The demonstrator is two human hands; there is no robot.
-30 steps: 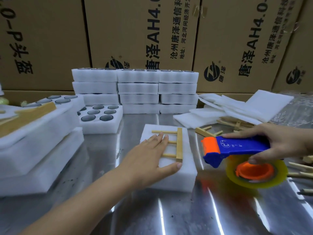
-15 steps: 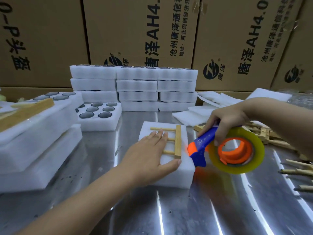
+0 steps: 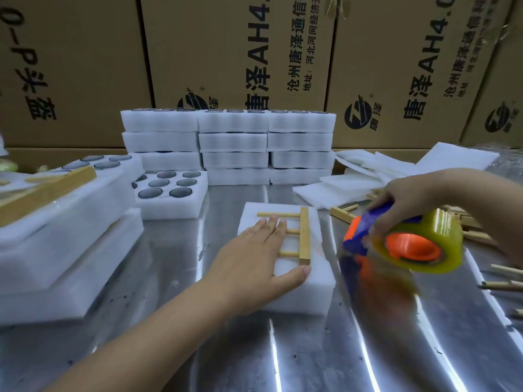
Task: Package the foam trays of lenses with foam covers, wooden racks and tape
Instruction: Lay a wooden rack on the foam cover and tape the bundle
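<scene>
While the left grip (image 3: 254,256) lies flat with straight fingers apart on the covered foam tray (image 3: 311,287), its fingertips rest across the rungs of the wooden rack (image 3: 304,236) lying on top, and its thumb reaches along the tray's near side. That tray sits near the middle of the metal surface (image 3: 311,352). The right grip (image 3: 407,202) is curled tight around the blue handle of a tape dispenser (image 3: 355,236), which carries a yellowish tape roll (image 3: 441,236) on an orange hub. The dispenser is blurred. Its orange nose is just beside the tray's right side; whether it touches is unclear.

Along the far edge stand stacked foam trays (image 3: 232,142), three columns side by side. In front of them, toward the left, an uncovered tray of lenses (image 3: 172,205) shows dark round lenses in its holes. At the left edge lie larger foam bundles (image 3: 62,244) with a wooden bar on top. Loose foam covers (image 3: 368,176) are heaped toward the far right corner, with spare wooden racks (image 3: 343,215) below them. Cardboard boxes (image 3: 226,52) fill the background.
</scene>
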